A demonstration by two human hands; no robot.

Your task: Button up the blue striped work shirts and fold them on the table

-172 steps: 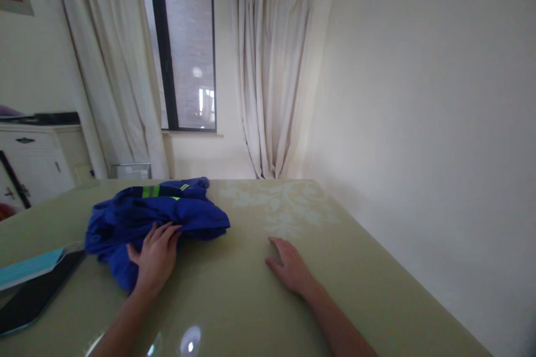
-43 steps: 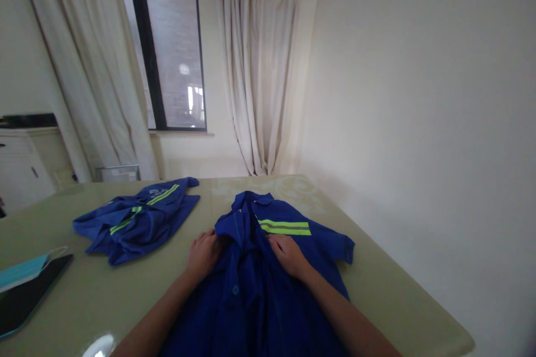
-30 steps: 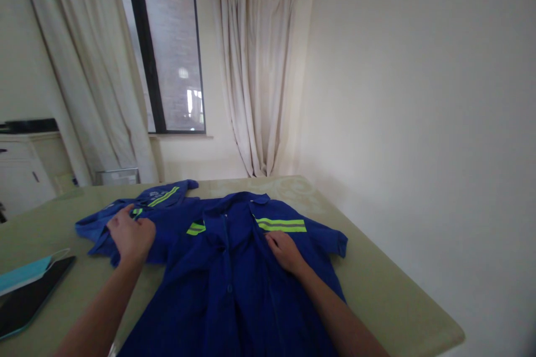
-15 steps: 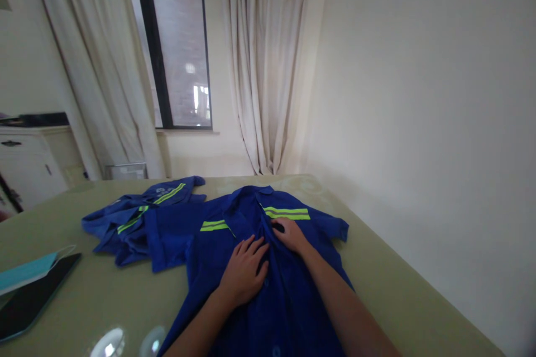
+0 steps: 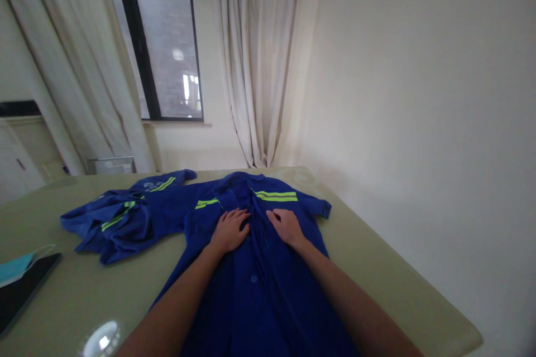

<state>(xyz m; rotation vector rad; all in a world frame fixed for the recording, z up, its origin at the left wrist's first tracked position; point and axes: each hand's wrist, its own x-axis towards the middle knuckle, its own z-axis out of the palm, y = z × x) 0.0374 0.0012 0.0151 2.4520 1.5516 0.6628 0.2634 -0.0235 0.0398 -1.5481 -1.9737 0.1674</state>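
A dark blue short-sleeved work shirt (image 5: 234, 301) lies front up on the table, its collar at the far end and a yellow-green striped band across each side of the chest. My left hand (image 5: 230, 230) rests on the shirt's front beside the button placket, palm down with fingers stretched out. On the other side of the front opening, my right hand (image 5: 288, 227) has its fingers curled in against the shirt, pinching cloth there. The fabric between the two hands runs in lengthwise folds. A button (image 5: 254, 279) shows below the left hand.
A second blue garment (image 5: 125, 223) with yellow-green stripes lies crumpled at the left, touching the shirt's sleeve. A light blue face mask (image 5: 14, 270) rests on a dark flat object (image 5: 29, 293) at the left edge. The table's right edge (image 5: 402, 268) runs near the wall.
The view has shifted, and the table's near right corner now shows. My hands are farther apart, the left off the placket's middle and the right's fingers more curled.
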